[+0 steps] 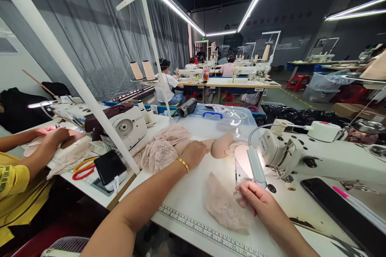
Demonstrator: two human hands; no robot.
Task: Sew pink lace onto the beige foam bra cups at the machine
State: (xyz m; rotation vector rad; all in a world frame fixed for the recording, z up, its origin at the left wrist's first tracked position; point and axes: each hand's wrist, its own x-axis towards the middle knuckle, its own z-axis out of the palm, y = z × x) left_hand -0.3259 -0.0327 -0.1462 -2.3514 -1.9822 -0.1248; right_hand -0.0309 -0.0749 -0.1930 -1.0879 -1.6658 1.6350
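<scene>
My left hand (pixel 194 153) reaches out over the white table, knuckles up, fingers curled onto a pile of pink lace pieces (pixel 164 146) beside a padded pink cup (pixel 221 146). A gold bangle sits on that wrist. My right hand (pixel 255 197) pinches the edge of a flat pink lace piece (pixel 224 207) close to the needle of the white sewing machine (pixel 304 156). Its lamp (pixel 256 164) lights the spot.
A printed ruler (pixel 208 233) runs along the table's near edge. A black phone (pixel 337 204) and pink pen lie right. A clear plastic bin (pixel 223 118) stands behind. At left, a person in a yellow sleeve (pixel 15 186) works at another sewing machine (pixel 126 126); more workers sit farther back.
</scene>
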